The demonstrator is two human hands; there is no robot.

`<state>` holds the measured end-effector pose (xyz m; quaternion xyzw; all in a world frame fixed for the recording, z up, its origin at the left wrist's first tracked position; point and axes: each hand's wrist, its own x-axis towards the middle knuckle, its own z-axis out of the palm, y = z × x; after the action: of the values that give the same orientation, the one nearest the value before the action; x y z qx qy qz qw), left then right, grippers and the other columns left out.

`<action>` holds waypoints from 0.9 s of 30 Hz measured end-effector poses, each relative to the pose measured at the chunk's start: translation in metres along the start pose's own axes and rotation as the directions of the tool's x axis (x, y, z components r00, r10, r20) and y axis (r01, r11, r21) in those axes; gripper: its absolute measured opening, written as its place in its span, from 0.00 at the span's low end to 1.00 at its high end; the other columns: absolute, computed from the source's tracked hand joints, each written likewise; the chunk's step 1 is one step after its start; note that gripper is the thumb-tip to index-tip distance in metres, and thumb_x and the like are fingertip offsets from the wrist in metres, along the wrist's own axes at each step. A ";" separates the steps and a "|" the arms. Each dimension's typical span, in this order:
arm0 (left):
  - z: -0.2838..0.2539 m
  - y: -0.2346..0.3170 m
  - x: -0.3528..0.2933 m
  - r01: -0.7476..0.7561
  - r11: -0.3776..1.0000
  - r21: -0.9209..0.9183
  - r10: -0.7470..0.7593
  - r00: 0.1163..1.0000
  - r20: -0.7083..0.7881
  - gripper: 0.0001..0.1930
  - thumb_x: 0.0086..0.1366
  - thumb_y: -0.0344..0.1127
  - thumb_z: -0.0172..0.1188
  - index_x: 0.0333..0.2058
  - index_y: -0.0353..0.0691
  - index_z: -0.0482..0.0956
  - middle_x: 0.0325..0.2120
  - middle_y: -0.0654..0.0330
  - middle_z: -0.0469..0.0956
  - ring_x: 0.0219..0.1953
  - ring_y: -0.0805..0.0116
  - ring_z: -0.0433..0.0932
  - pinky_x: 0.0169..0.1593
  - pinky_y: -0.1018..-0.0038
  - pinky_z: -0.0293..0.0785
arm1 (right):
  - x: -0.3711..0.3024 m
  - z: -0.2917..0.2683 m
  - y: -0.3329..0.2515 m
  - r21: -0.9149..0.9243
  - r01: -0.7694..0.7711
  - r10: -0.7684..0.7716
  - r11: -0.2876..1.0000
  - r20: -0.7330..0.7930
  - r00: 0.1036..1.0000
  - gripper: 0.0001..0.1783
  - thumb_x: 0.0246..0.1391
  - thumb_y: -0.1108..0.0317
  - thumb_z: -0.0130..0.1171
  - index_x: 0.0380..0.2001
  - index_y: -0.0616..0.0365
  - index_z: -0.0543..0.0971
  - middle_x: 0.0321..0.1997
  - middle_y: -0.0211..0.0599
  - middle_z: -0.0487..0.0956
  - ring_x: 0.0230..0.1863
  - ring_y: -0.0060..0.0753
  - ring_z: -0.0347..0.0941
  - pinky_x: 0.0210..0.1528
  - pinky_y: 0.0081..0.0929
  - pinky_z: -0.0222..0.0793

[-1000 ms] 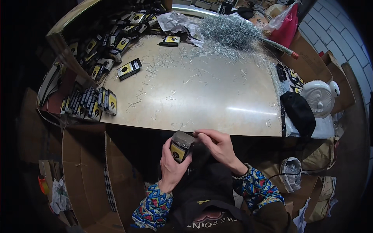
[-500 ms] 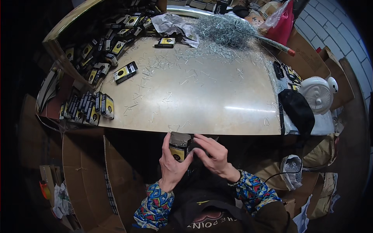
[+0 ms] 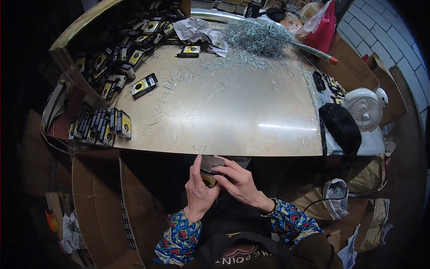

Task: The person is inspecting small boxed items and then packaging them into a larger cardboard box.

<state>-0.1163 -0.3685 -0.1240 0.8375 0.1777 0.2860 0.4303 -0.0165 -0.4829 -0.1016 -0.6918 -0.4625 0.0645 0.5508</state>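
In the head view, my left hand (image 3: 200,193) held a small black-and-yellow box (image 3: 208,180), fingers along its far side and thumb at its near side, just in front of the near edge of the surface (image 3: 251,112) and a little below it. The box's grey flap (image 3: 212,161) stood up at its far end, facing the surface. My right hand (image 3: 240,181) was narrow, its fingers and thumb close in at the box's right side near the flap; I could not tell whether they pinched the cardboard or only pressed on it. The step in hand, as I judged it, was working the flap at the box's end, and the next move called for a steady left grip and light right fingertips, so that the thin card would not crease. Ahead of me, near the edge, lay a few bent wires (image 3: 207,147), with a tangled wire heap (image 3: 260,38) at the far side. To the left stood a row of boxes (image 3: 123,124), upright and packed close; one more box (image 3: 144,85) lay on its own, near a jumbled pile of boxes (image 3: 135,57). A white fan (image 3: 365,110) sat to the right, beside a black pouch (image 3: 341,127).
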 end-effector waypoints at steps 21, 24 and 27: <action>0.000 0.016 0.003 0.113 0.992 0.055 -0.111 0.993 -0.035 0.29 0.51 0.32 0.70 0.50 0.37 0.65 0.43 0.45 0.72 0.43 0.42 0.76 0.41 0.57 0.76 | 0.002 -0.004 -0.009 0.242 -0.204 0.196 0.949 0.057 0.979 0.14 0.56 0.77 0.62 0.46 0.64 0.81 0.47 0.46 0.82 0.45 0.28 0.80 0.47 0.22 0.76; 0.001 0.014 0.004 0.123 0.984 0.132 -0.122 0.992 -0.015 0.28 0.53 0.32 0.67 0.50 0.35 0.65 0.42 0.45 0.72 0.42 0.42 0.76 0.41 0.58 0.75 | 0.007 0.000 -0.020 0.194 -0.285 0.293 0.939 -0.011 0.956 0.11 0.55 0.76 0.63 0.42 0.65 0.83 0.42 0.44 0.84 0.42 0.24 0.80 0.45 0.20 0.76; 0.002 0.011 0.003 0.066 0.983 0.171 -0.067 0.998 0.004 0.27 0.54 0.31 0.66 0.50 0.35 0.64 0.40 0.46 0.71 0.41 0.43 0.75 0.40 0.58 0.74 | 0.004 0.004 -0.017 0.276 -0.422 0.442 0.864 -0.013 0.897 0.11 0.55 0.75 0.64 0.42 0.65 0.83 0.42 0.42 0.84 0.40 0.21 0.79 0.43 0.18 0.76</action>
<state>-0.1124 -0.3745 -0.1150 0.8662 0.2274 0.2513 0.3672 -0.0258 -0.4778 -0.0871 -0.6992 -0.2618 0.2216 0.6272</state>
